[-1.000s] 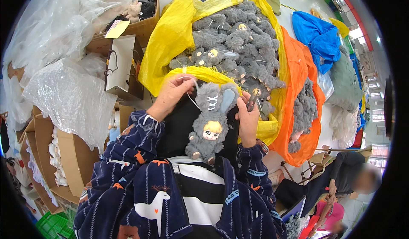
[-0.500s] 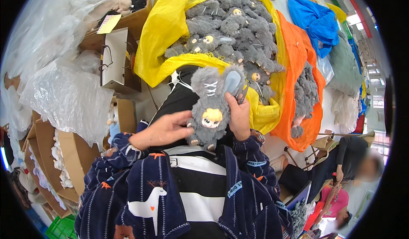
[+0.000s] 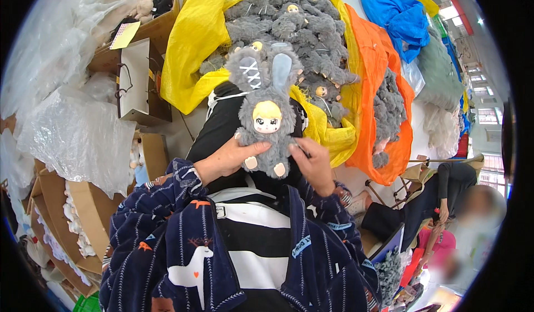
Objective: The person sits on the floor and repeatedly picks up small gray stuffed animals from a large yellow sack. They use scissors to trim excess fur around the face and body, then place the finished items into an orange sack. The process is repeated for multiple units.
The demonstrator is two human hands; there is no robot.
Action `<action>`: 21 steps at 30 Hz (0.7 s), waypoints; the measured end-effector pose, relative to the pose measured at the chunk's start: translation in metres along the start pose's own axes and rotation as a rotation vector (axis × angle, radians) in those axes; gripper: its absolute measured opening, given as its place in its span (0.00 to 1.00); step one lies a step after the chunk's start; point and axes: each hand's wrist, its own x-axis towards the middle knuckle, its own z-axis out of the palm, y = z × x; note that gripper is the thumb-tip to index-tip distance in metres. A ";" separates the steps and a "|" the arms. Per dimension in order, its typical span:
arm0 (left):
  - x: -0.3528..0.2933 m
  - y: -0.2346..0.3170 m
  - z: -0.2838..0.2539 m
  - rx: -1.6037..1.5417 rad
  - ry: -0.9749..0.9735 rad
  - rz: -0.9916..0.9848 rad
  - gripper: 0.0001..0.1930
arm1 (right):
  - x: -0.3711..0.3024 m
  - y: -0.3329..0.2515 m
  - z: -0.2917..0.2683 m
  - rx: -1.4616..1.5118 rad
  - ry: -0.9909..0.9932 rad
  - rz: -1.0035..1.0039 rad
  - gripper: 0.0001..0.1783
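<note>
A grey plush rabbit doll (image 3: 266, 139) lies face up over my lap, its yellow-haired face showing and its feet toward me. One long ear has white crossed lacing; the other has a smooth blue-grey lining. My left hand (image 3: 236, 155) grips its lower body, thumb across the front and fingers hidden behind. At the doll's right side, my right hand (image 3: 314, 162) is closed, thumb and fingertips pinching the fur near its arm. Just beyond the ears, a yellow sack (image 3: 192, 62) gapes around a heap of similar grey dolls (image 3: 289, 25).
To the right stand an orange sack (image 3: 384, 150) with more grey plush and a blue bag (image 3: 397, 20). On the left are clear plastic sheeting (image 3: 78, 137), an open carton (image 3: 97, 217) and a paper bag (image 3: 136, 78). A person in dark clothes (image 3: 445, 192) sits at far right.
The doll has tilted back, its ears now farther from me. My right hand has moved from the ear to the doll's lower side; my left hand has gone from open beside it to gripping it.
</note>
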 end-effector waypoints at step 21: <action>0.021 0.007 -0.007 0.054 -0.056 -0.013 0.20 | -0.010 -0.009 0.030 0.219 0.200 0.137 0.12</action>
